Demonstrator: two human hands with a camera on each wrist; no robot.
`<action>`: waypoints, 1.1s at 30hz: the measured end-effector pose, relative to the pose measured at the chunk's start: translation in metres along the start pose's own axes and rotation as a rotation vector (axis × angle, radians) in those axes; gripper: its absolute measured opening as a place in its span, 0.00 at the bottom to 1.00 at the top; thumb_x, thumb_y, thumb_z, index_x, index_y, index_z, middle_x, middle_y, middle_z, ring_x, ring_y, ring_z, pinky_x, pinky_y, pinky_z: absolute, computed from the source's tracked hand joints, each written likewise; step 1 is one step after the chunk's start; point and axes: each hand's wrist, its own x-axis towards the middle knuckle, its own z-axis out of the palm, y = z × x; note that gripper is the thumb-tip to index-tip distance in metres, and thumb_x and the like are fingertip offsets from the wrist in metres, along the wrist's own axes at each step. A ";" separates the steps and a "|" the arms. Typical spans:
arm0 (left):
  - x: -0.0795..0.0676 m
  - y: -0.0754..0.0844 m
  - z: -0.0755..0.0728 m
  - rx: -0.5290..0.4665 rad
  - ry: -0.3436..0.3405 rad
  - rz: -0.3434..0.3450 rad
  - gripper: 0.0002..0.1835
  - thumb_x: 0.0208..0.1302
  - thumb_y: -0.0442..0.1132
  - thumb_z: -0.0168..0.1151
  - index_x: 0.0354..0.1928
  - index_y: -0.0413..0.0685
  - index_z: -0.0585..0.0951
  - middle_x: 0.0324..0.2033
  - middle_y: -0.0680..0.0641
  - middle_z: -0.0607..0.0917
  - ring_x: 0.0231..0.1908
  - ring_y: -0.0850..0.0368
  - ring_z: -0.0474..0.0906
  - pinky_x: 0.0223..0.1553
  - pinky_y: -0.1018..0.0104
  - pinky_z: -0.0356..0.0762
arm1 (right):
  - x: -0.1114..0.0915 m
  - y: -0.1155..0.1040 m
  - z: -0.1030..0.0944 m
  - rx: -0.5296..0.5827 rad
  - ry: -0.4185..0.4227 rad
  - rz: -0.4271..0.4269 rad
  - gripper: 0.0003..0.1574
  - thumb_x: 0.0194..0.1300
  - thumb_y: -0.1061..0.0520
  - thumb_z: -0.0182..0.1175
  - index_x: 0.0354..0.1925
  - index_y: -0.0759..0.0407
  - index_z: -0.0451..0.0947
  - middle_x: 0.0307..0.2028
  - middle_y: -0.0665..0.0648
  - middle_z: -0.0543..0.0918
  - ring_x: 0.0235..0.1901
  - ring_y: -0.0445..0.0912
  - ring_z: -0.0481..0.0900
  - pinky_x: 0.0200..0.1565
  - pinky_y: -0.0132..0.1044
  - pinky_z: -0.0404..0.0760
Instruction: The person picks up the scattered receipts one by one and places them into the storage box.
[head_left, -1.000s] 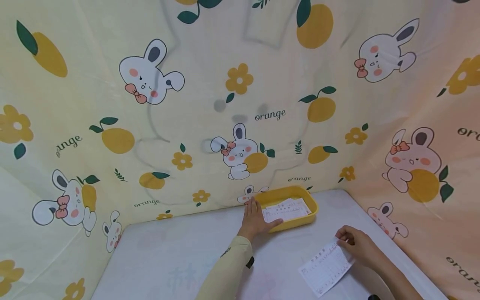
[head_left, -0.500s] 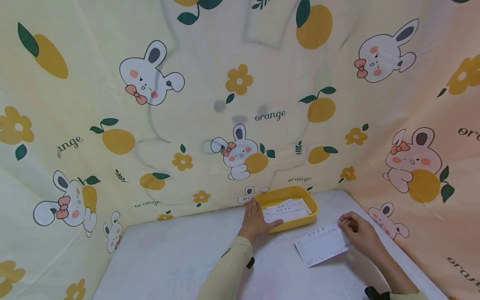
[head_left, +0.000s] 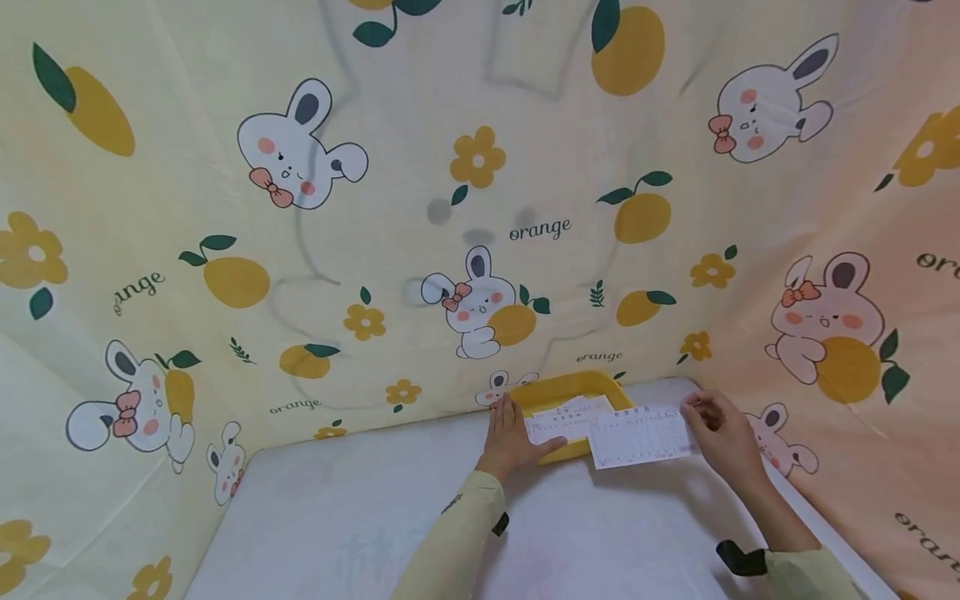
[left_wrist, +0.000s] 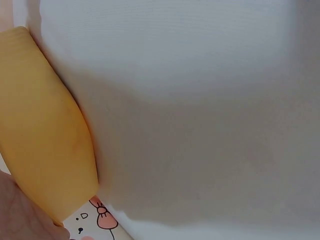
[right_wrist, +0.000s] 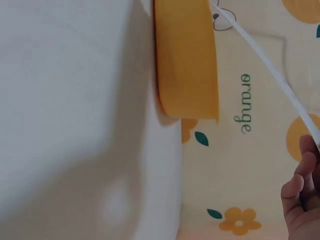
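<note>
A printed paper sheet (head_left: 641, 437) is pinched at its right corner by my right hand (head_left: 723, 433). It is raised above the table and overlaps the front right part of a yellow plastic tray (head_left: 573, 385) in the head view. Edge-on, the paper (right_wrist: 270, 67) shows as a thin white strip in the right wrist view. Similar printed sheets (head_left: 551, 425) lie inside the tray. My left hand (head_left: 512, 443) rests on the tray's left end, fingers straight, thumb along the front rim. The left wrist view catches part of that hand (left_wrist: 25, 215) against the tray wall (left_wrist: 50, 125).
The white table (head_left: 360, 508) ends at a cloth backdrop (head_left: 405, 208) printed with rabbits, oranges and flowers. More of the same cloth (head_left: 840, 433) borders the table's right edge. The tray stands at the back, close to the cloth.
My right hand has moved up and away toward the back, bringing the paper from over the front of the table to the tray and turning it nearly level. The left hand has stayed still.
</note>
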 end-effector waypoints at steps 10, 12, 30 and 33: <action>0.001 0.000 -0.002 -0.002 -0.003 -0.007 0.71 0.59 0.86 0.55 0.85 0.37 0.48 0.87 0.39 0.40 0.85 0.43 0.40 0.83 0.50 0.40 | 0.030 -0.007 0.018 0.079 0.067 0.003 0.13 0.81 0.56 0.61 0.56 0.64 0.78 0.45 0.65 0.86 0.39 0.39 0.76 0.40 0.18 0.72; 0.001 0.000 -0.002 -0.010 -0.008 -0.011 0.71 0.59 0.85 0.55 0.85 0.37 0.48 0.87 0.39 0.40 0.85 0.43 0.40 0.83 0.50 0.40 | 0.035 -0.007 0.023 0.083 0.057 0.008 0.13 0.81 0.56 0.61 0.56 0.63 0.78 0.45 0.65 0.85 0.39 0.40 0.77 0.40 0.18 0.73; 0.005 -0.002 0.003 -0.011 -0.006 0.003 0.72 0.58 0.86 0.55 0.85 0.36 0.49 0.86 0.39 0.40 0.85 0.44 0.39 0.83 0.49 0.41 | 0.058 0.000 0.070 0.105 -0.054 0.018 0.09 0.80 0.60 0.62 0.53 0.64 0.78 0.41 0.64 0.87 0.38 0.48 0.78 0.37 0.24 0.75; 0.005 -0.002 0.002 0.003 -0.010 0.005 0.72 0.58 0.87 0.54 0.85 0.37 0.48 0.87 0.39 0.39 0.86 0.44 0.38 0.83 0.50 0.40 | 0.060 -0.002 0.076 0.107 -0.079 0.016 0.09 0.80 0.60 0.61 0.54 0.64 0.78 0.42 0.65 0.87 0.39 0.50 0.79 0.37 0.25 0.76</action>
